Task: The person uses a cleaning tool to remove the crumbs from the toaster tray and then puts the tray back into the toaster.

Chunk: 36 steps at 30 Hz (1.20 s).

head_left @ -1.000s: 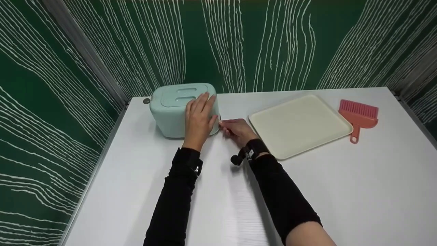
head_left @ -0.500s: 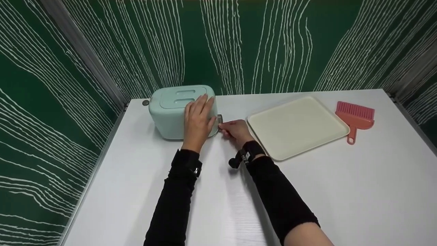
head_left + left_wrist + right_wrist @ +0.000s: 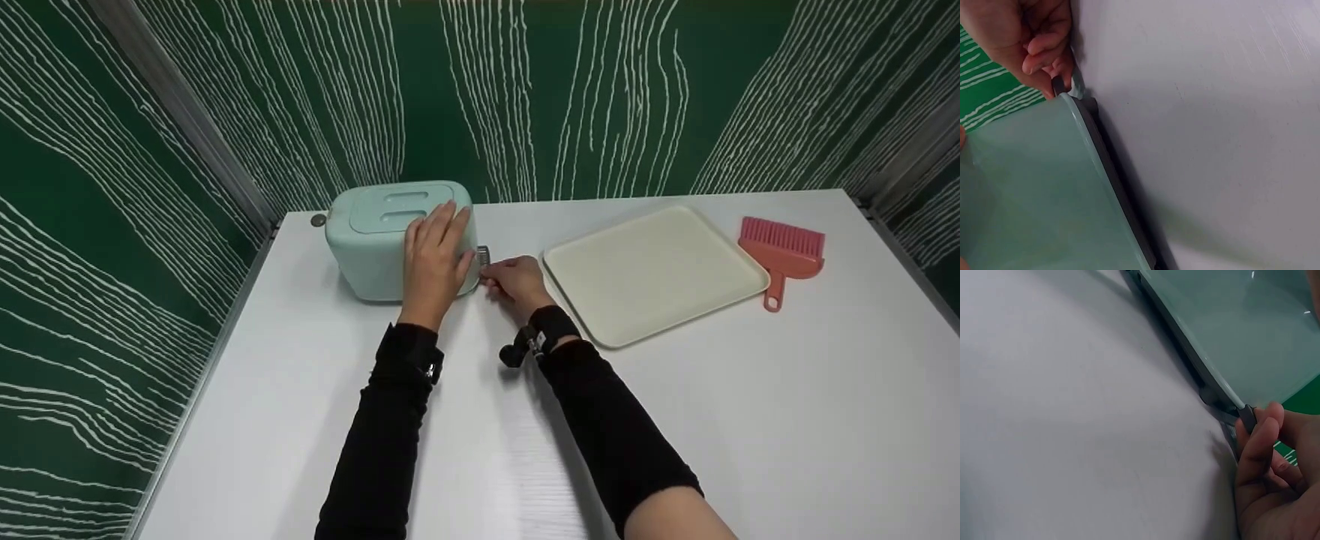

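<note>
A mint-green toaster point(image 3: 371, 255) with two slots in its top stands at the back left of the table. My left hand point(image 3: 433, 274) lies against its front, fingers straight and reaching over the top edge, thumb spread toward the right end. At that end my right hand point(image 3: 519, 281) pinches the dark tab point(image 3: 1247, 417) of a crumb tray low on the toaster. A grey ribbed part of the crumb tray point(image 3: 484, 256) juts out there; the rest is hidden inside. In the left wrist view, the right hand's fingers point(image 3: 1044, 53) curl at the toaster's base corner.
A cream tray point(image 3: 656, 274) lies flat right of the toaster. Beside it is a red brush point(image 3: 784, 247) with pink bristles. A small dark round knob point(image 3: 319, 220) shows at the toaster's left end. Green patterned panels point(image 3: 555, 97) rise behind the white table point(image 3: 480, 450).
The ribbed part of the crumb tray has come out at the toaster's right end, and only a thin sliver showed before. The left hand stays in place on the toaster.
</note>
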Motion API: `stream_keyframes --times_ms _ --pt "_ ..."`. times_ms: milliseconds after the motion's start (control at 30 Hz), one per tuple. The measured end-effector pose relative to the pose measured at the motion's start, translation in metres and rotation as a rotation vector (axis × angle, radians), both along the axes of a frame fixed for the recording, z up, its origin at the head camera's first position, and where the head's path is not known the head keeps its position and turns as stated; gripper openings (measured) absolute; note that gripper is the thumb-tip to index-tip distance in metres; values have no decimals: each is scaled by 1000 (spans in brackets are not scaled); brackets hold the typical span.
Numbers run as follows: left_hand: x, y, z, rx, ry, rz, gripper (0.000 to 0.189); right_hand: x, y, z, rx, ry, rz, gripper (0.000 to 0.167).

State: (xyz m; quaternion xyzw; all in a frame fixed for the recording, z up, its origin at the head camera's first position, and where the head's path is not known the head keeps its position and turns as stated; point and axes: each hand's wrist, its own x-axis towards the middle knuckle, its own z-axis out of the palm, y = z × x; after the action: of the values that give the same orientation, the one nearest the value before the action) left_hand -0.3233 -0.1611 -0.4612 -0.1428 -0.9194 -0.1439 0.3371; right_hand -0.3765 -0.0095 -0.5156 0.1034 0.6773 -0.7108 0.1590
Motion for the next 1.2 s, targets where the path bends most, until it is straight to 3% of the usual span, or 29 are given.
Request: stream_keyframes --times_ms 567,867,1033,1200 --pt "1 5 3 5 -48 -4 63 0 8 2 70 31 -11 10" --pt "0 2 2 -5 -25 6 65 0 11 5 83 18 26 21" --pt "-1 3 2 -10 -11 10 65 -1 13 5 172 41 7 28" --pt "-1 3 0 -10 4 18 64 -1 15 3 250 59 0 23"
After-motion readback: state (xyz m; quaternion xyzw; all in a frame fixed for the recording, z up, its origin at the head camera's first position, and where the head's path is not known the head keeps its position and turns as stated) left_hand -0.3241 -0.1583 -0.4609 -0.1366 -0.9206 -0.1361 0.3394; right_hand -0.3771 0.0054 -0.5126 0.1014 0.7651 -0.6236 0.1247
